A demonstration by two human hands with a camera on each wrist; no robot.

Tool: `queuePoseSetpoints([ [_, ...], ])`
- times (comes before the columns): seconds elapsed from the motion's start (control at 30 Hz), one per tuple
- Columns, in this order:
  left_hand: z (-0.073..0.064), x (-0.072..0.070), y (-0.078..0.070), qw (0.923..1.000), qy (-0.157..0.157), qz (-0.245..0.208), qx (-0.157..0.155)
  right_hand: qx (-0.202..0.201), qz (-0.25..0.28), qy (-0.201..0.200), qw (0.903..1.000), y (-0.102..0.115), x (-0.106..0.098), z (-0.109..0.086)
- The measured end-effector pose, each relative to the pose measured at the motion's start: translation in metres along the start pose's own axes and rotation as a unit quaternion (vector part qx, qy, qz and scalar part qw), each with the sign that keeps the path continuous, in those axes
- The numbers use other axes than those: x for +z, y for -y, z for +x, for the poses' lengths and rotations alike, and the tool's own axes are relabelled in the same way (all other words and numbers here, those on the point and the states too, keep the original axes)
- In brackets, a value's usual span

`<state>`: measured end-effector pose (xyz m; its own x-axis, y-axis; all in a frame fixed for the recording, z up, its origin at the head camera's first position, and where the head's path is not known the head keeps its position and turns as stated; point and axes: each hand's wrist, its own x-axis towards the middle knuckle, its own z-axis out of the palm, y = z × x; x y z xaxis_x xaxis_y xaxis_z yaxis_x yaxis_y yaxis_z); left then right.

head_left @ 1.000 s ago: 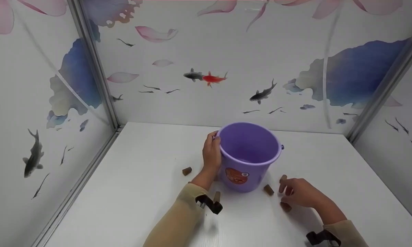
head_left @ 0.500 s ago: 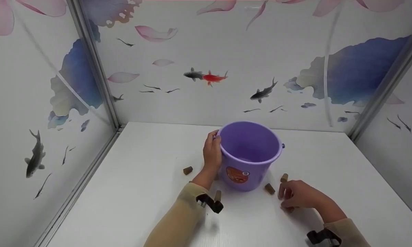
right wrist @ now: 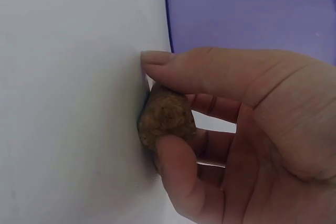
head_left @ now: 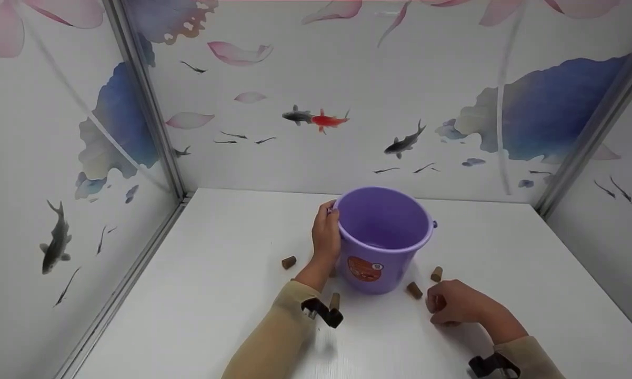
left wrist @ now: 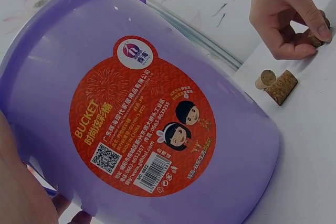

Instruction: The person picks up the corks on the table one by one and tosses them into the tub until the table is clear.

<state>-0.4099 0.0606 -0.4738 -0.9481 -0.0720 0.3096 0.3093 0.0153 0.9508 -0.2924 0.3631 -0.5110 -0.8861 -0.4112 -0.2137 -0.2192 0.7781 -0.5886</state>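
A purple plastic bucket (head_left: 403, 263) stands upright on the white table, its round red label (left wrist: 142, 116) facing the person. At its left side, my left hand (head_left: 325, 239) grips the rim near the handle joint. To the right of the bucket my right hand (head_left: 460, 302) is down at the tabletop. Between its thumb and a curled finger it pinches a brown cork stopper (right wrist: 168, 116), which is close against the table in the right wrist view. Two more cork stoppers lie between this hand and the bucket: one darker cork (head_left: 414, 290) and one lighter cork (head_left: 437, 273).
Left of the bucket lies another cork (head_left: 289, 262). One more cork (head_left: 335, 301) shows beside the left wrist's black camera mount (head_left: 323, 313). White panels (head_left: 242, 168) printed with fish and petals enclose the table (head_left: 231, 226) at the back and sides.
My right hand has closed its fingers over the cork below it, which showed under the fingers a second ago. The left hand and the bucket stay as they were.
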Motion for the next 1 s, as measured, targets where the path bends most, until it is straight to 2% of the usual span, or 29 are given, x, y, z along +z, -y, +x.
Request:
queuePoseSetpoints([
  [0.3,0.002,0.002,0.001,0.9999,-0.004,0.001,-0.011,-0.015,0.001,0.002,0.9999,-0.001,-0.002,-0.001],
  [0.7,0.000,0.000,0.001,1.0000,-0.007,0.000,-0.004,-0.026,0.014,-0.006,0.9996,0.002,-0.001,-0.001],
  [1.0,0.001,0.001,0.002,1.0000,-0.006,0.002,-0.002,-0.028,0.012,-0.041,0.9987,0.014,-0.014,-0.010],
])
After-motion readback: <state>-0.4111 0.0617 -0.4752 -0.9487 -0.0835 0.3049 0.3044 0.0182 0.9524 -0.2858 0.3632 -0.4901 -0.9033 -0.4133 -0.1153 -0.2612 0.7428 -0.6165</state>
